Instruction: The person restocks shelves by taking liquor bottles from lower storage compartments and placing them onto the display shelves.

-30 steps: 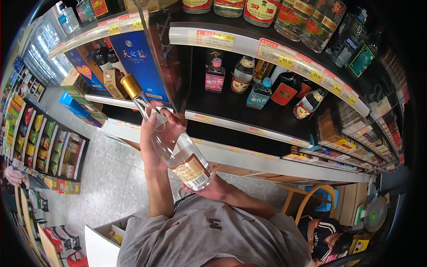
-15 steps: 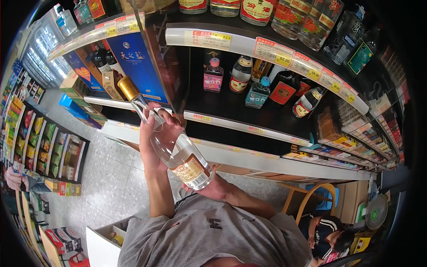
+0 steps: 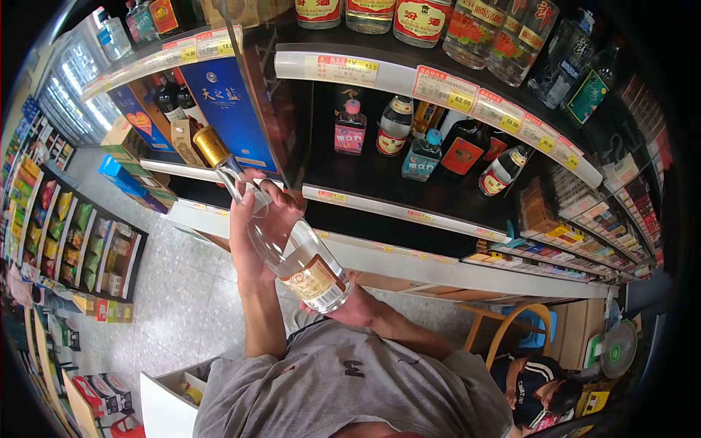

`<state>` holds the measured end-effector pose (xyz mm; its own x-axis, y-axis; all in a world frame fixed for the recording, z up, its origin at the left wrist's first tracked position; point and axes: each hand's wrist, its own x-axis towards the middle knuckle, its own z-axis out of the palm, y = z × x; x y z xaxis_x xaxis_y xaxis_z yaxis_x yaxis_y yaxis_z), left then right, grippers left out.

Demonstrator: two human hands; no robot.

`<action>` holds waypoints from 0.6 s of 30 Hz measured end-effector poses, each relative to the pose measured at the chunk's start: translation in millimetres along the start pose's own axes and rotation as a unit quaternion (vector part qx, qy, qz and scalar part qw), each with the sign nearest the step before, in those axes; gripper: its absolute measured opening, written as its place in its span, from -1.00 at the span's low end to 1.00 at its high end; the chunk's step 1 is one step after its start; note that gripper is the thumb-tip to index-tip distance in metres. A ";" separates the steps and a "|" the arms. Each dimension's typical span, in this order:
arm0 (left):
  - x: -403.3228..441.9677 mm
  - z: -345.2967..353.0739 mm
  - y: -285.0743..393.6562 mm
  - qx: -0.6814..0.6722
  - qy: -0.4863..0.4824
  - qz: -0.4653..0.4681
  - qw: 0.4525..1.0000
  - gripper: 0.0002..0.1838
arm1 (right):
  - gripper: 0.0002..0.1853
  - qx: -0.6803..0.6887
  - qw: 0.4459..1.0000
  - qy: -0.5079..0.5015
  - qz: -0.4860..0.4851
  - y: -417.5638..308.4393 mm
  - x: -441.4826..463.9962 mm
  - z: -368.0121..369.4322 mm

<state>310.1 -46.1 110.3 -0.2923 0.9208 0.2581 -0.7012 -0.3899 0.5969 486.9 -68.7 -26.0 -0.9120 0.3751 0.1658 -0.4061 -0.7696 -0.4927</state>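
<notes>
A clear glass liquor bottle (image 3: 288,237) with a gold cap and a cream-and-brown label lies tilted in front of my chest, its cap pointing up and left. Around the upper part, just below the neck, my left hand (image 3: 248,230) is closed. My right hand (image 3: 358,301) cups the base from below and behind; most of its fingers are hidden by the bottle. Clear liquid shows through the glass, and a barcode is visible on the label.
Ahead, a shelf (image 3: 431,212) holds several small bottles, including a pink one (image 3: 351,131). Larger bottles stand above the price-tag strip (image 3: 394,77). Blue boxes (image 3: 226,109) are at left, a snack rack (image 3: 77,233) farther left. A seated person (image 3: 537,390) and wooden chair (image 3: 526,314) are at right.
Almost nothing differs. The view has shifted very slightly, while both hands keep the same hold on the bottle.
</notes>
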 end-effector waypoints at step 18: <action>22.7 39.0 -57.0 -0.205 -0.342 -0.096 0.912 -0.35 | 0.08 0.011 0.982 -0.190 -0.013 -49.7 10.4 61.2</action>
<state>368.8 -3.3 111.8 0.2376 0.6979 0.6756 -0.9220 -0.0568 0.3829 494.1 -58.2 52.5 -0.8551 0.1789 0.4867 -0.4273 -0.7747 -0.4660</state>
